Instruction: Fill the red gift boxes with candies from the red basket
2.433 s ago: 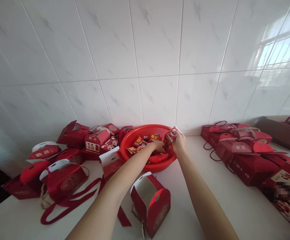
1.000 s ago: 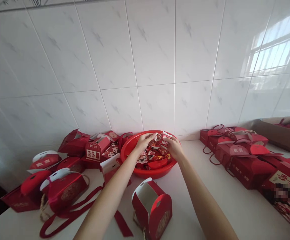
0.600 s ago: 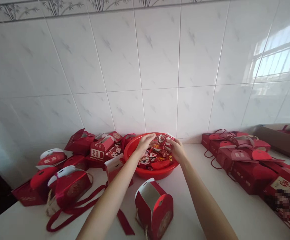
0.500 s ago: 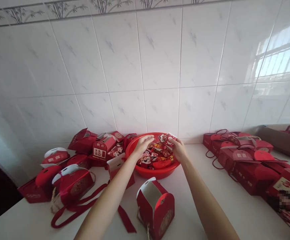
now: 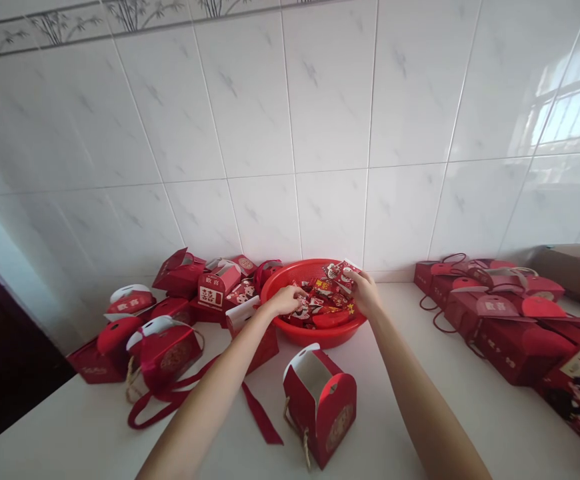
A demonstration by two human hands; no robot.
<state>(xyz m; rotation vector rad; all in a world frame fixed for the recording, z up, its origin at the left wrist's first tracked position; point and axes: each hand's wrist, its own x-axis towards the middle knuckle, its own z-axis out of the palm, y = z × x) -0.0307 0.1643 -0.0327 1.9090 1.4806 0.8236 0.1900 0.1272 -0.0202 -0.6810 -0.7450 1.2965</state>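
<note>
A red plastic basket (image 5: 340, 339) full of wrapped sweets (image 5: 327, 303) stands against the wall. My left hand (image 5: 286, 301) reaches over its left side, fingers bent down among the sweets; what they pinch is hidden. At the right rim, my right hand (image 5: 365, 292) is closed on red printed sweet packets (image 5: 340, 273), thumb on top. Between my forearms and in front of the basket is an open red gift box (image 5: 320, 407), its flaps apart, its inside pale and a twine cord hanging at its side.
Several red gift boxes (image 5: 170, 350) crowd the left, with a dark red ribbon (image 5: 263, 417) trailing across the white counter (image 5: 380, 427). More boxes (image 5: 513, 350) stand in rows at the right. A brown carton (image 5: 565, 270) is at the far right, by the tiled wall (image 5: 330, 133).
My left hand has lowered from above the basket into the sweets, and its fingers have bent. The right hand keeps its packets. The view has shifted slightly.
</note>
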